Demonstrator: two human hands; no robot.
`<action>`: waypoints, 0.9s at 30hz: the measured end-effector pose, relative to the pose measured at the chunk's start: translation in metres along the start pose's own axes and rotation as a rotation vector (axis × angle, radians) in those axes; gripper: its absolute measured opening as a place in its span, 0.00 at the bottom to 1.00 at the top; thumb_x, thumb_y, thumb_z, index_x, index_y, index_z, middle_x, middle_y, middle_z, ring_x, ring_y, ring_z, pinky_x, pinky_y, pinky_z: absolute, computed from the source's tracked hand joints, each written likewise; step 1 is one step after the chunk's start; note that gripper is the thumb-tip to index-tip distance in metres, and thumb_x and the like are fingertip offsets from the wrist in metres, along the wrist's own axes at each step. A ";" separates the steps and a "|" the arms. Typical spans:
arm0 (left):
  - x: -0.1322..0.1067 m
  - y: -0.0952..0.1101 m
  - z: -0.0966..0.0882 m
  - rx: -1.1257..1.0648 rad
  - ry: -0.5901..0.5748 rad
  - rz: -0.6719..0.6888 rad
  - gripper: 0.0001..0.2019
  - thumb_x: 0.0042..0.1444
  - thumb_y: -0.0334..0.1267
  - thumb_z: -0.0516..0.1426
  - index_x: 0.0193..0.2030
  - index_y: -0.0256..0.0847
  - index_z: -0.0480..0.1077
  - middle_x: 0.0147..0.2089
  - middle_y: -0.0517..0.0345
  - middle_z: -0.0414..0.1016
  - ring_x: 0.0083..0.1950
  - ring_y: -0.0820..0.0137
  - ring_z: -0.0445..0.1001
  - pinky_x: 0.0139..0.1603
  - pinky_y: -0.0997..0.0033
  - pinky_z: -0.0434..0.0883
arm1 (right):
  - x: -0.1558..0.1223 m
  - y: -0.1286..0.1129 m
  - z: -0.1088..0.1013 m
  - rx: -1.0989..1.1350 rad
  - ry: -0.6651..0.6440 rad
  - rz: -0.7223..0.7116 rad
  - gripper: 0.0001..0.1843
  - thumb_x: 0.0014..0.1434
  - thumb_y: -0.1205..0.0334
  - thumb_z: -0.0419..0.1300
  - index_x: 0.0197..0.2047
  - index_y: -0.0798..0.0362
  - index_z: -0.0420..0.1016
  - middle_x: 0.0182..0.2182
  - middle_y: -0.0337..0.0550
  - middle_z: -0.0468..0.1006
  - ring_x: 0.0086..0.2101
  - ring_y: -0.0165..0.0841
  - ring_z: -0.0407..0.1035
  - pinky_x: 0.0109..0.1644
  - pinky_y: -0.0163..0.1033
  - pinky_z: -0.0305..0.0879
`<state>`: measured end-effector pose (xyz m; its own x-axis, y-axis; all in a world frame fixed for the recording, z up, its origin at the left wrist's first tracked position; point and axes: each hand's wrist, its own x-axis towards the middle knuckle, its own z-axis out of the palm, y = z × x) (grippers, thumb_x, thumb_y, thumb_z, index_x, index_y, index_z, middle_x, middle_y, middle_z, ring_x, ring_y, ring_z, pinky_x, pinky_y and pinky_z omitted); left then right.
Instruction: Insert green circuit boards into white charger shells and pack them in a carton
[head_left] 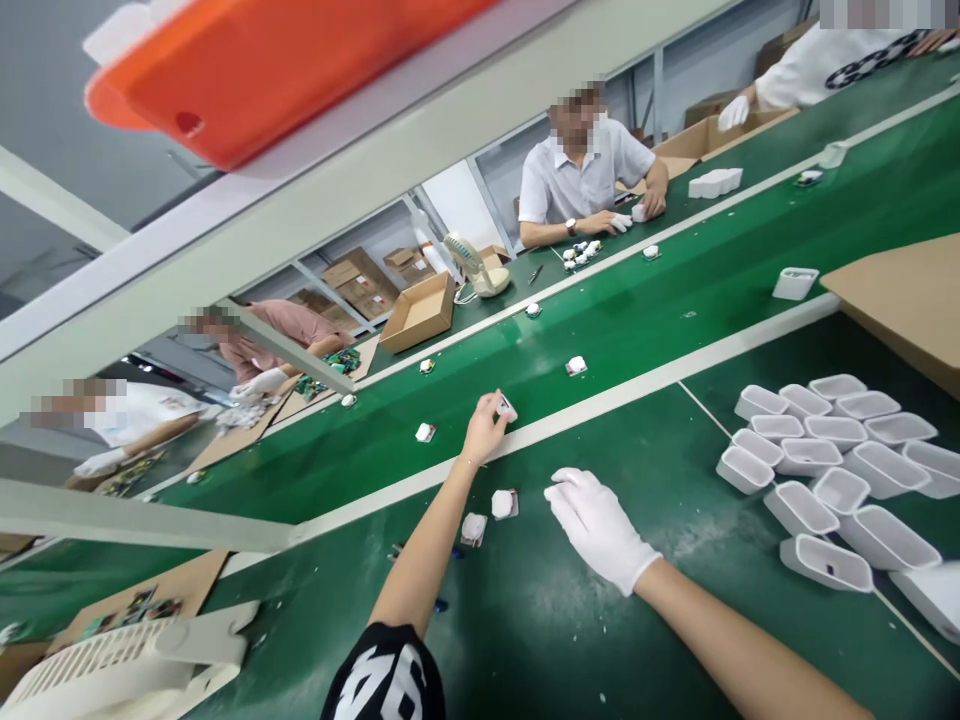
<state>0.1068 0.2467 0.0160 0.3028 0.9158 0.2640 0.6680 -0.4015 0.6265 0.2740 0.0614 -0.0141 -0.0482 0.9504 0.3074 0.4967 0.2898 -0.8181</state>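
Note:
My bare left hand (486,428) reaches over the near edge of the green belt, its fingers closed on a small white part (508,409). The fingers partly cover this part. My right hand (600,525), in a white glove, hovers over or rests on the green worktop with fingers loosely extended and nothing visible in them. Between my arms lie two small white parts on little boards, one white part (503,503) just left of the glove and another white part (473,528) by my left forearm.
Many open white plastic cases (811,455) stand at right beside a cardboard sheet (907,300). Small white parts ride on the green belt (622,320), along with a white case (796,283). Co-workers sit across it. A pale rail (360,190) and an orange bin (285,70) hang overhead.

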 end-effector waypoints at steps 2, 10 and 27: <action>0.012 0.000 0.006 0.090 -0.042 0.033 0.28 0.54 0.40 0.58 0.60 0.31 0.62 0.59 0.37 0.63 0.63 0.53 0.63 0.64 0.50 0.60 | 0.001 0.000 0.000 -0.002 0.012 -0.002 0.21 0.67 0.57 0.44 0.36 0.53 0.77 0.45 0.50 0.75 0.43 0.40 0.69 0.50 0.48 0.64; 0.088 0.073 0.078 0.255 -0.322 0.210 0.39 0.53 0.34 0.60 0.69 0.38 0.47 0.63 0.39 0.64 0.64 0.51 0.61 0.65 0.49 0.56 | 0.012 0.009 -0.002 0.136 0.160 0.089 0.20 0.68 0.58 0.43 0.35 0.53 0.73 0.38 0.46 0.76 0.41 0.36 0.68 0.49 0.43 0.64; -0.027 0.085 0.059 -0.513 -0.511 0.223 0.36 0.57 0.45 0.58 0.68 0.49 0.46 0.50 0.53 0.66 0.41 0.73 0.73 0.49 0.65 0.71 | 0.037 0.032 -0.029 0.763 0.579 0.414 0.24 0.57 0.47 0.56 0.50 0.54 0.73 0.42 0.47 0.79 0.44 0.38 0.73 0.49 0.43 0.69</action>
<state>0.1954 0.1872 0.0193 0.7548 0.6430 0.1300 0.1916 -0.4056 0.8937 0.3130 0.1028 -0.0147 0.5236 0.8507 -0.0462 -0.3100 0.1397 -0.9404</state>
